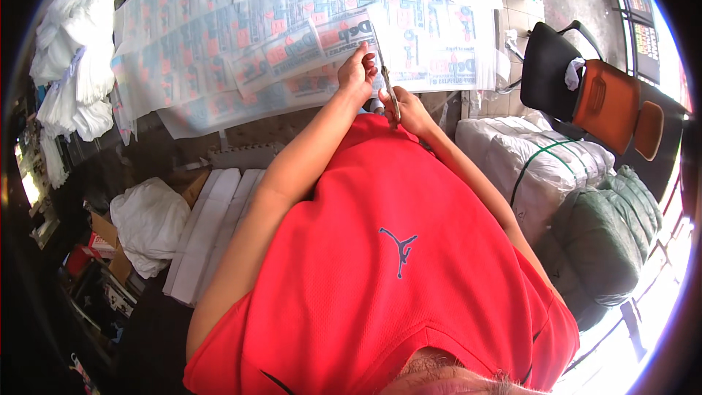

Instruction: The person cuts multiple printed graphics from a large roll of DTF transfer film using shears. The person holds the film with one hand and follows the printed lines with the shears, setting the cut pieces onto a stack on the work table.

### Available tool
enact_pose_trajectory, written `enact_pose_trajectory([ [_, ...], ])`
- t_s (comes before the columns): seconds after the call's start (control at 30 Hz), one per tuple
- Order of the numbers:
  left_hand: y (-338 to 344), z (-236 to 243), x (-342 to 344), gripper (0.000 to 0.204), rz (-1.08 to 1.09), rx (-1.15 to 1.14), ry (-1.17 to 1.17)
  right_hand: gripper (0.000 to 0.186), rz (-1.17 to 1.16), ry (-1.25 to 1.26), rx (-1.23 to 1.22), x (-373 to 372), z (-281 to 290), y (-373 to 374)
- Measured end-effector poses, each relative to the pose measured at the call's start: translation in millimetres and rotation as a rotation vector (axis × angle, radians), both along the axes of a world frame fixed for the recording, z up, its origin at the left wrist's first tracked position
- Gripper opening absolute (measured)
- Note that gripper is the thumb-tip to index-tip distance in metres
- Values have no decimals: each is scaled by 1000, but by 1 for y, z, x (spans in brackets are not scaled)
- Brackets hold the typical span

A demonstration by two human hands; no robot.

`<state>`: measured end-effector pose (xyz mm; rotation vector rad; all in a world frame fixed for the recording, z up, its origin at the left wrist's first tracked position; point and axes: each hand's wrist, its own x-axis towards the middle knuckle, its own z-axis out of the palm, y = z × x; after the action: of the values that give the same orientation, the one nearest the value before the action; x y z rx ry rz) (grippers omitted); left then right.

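Observation:
Printed, whitish translucent sheeting (175, 47) with red and blue print spreads over the table in front of me. A strip of it (281, 57) is raised in front of the rest, its right end at my left hand (357, 74). The fingers of that hand are bent, with the thumb and fingertips closed on the strip's edge. My right hand (411, 112) is wrapped round the handles of a pair of scissors (387, 80). Their blades point away from me, along the strip's right end, just right of my left fingers. The exact blade opening is too small to make out.
White bundled bags (77, 51) hang at the left. Below them are a white sack (150, 223) and long white rolls (208, 230). At the right stand a black-and-orange chair (607, 102), a strapped white bale (537, 153) and a dark green bundle (603, 241).

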<state>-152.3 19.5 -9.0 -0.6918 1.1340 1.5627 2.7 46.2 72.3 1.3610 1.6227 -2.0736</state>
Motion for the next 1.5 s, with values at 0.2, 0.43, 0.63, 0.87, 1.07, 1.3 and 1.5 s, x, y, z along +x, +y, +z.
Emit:
enact_pose_trajectory([
  [0.2, 0, 4, 4, 22, 13, -37, 70, 67, 11, -7, 69, -8, 4, 1],
  [0.43, -5, 12, 3, 19, -36, -16, 118, 62, -11, -33, 57, -9, 4, 1],
  [0.63, -3, 11, 2, 20, 9, -9, 133, 49, -10, -4, 79, -5, -6, -3],
  [0.87, -5, 14, 0, 18, -5, 5, 128, 47, -106, -6, 68, -15, -6, -5],
  [1.07, -10, 18, 2, 18, -5, 18, 120, 47, -151, 37, 34, -23, -1, -6],
  [1.3, -19, 19, 8, 18, -33, 27, 171, 44, -262, 24, 6, -38, -6, 4],
  [1.5, -14, 11, 0, 18, -41, 17, 181, 44, -226, 31, 38, -45, -10, 10],
])
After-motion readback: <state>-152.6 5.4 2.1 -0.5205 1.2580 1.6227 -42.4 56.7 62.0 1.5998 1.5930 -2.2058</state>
